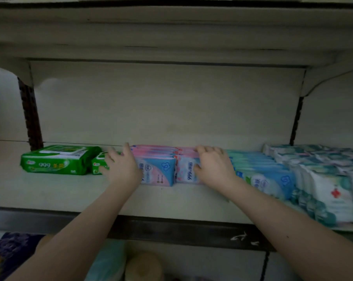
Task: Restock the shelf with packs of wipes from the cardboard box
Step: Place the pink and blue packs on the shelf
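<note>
Two rows of pink-and-blue wipe packs (pixel 158 169) stand upright on the cream shelf (pixel 70 195). My left hand (pixel 121 167) lies flat against the left side of the left row, fingers spread. The second pink row (pixel 184 171) sits under my right hand (pixel 214 165), whose fingers curl over its top and right side. A big green wipe pack (pixel 55 160) lies at the left, with a smaller green pack (pixel 97 165) partly hidden behind my left hand. The cardboard box is not in view.
Rows of blue-and-green packs (pixel 262 173) and white packs with a red cross (pixel 331 191) fill the shelf's right part. The upper shelf (pixel 171 37) hangs overhead. Below the dark shelf edge (pixel 171 230) sit blurred goods.
</note>
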The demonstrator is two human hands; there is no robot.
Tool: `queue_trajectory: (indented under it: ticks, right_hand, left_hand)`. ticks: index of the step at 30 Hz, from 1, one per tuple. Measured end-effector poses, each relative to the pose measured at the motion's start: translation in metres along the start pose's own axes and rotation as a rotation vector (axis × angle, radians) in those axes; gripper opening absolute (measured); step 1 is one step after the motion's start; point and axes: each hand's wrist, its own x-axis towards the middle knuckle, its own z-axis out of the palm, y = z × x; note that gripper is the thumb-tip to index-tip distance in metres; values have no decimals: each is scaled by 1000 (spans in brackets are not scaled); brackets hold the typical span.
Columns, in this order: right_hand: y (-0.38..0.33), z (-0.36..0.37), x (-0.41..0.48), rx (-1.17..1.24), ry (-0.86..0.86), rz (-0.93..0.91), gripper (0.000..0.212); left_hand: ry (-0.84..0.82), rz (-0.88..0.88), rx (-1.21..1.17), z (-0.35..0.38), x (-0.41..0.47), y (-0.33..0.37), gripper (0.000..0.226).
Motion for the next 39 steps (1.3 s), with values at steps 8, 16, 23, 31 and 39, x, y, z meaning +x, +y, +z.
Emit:
queue_trajectory:
  ticks: [8,16,23,31,39]
  right_hand:
    - [22,-39,-52,396,248,71,37]
    - [85,-61,-141,504,336,256,40]
    - [172,-80,-223,598,383,480,25]
    - [259,-61,-373,584,431,686,14]
    - [308,-16,-561,605,439,1103,11]
  left_hand:
    - [122,355,-513,-14,-53,57,55]
    - [-143,547,-917,-1,-141,155,59]
    - [-415,693,-1137,15,-230,245,34]
    - [-689,892,-1230,61,-370,291,11]
    - [-1130,956,-994,127,-555,293,12]
